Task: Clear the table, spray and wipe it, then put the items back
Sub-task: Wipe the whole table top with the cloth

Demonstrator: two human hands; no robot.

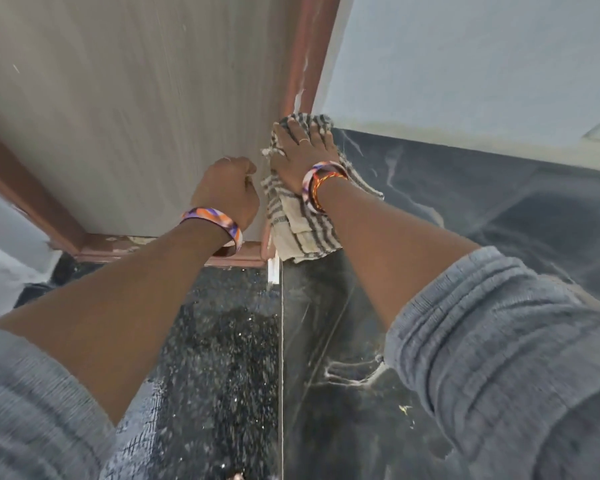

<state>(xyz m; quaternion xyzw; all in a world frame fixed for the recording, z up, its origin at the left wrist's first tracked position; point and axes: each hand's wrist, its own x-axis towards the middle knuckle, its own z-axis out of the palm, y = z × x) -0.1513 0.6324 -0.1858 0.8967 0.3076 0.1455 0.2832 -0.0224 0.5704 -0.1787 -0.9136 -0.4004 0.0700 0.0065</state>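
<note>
The person's right hand [300, 155] lies flat, fingers straight and spread, on a cream cloth with grey-brown stripes [300, 220], pressing it against the right-hand edge of a pale wood-grain panel with a reddish-brown frame [118, 98]. The cloth is bunched under the fingertips at the top and hangs down in folds below the wrist, its lower end reaching just past the panel's bottom corner. Whether this panel is the table tipped on its side or a door cannot be told from this view.

The left hand [227, 192] is curled into a fist just beside the right hand, at the panel's right edge. Its fingers are turned away from the camera, so it cannot be told whether they hold the edge or anything else.

Each wrist carries a wide bangle patterned in orange, purple and white: one on the left wrist [215, 225], one on the right wrist [321, 183], the latter next to a thin orange thread band. Both forearms are bare, with grey ribbed knit sleeves [499, 341] pushed up toward the elbows.

Below the panel lies a dark speckled stone floor [222, 341], and to its right, past a thin pale joint line, a black marble floor with white veins [465, 209]. A pale blue-grey wall [465, 57] rises to the right of the panel's frame.
</note>
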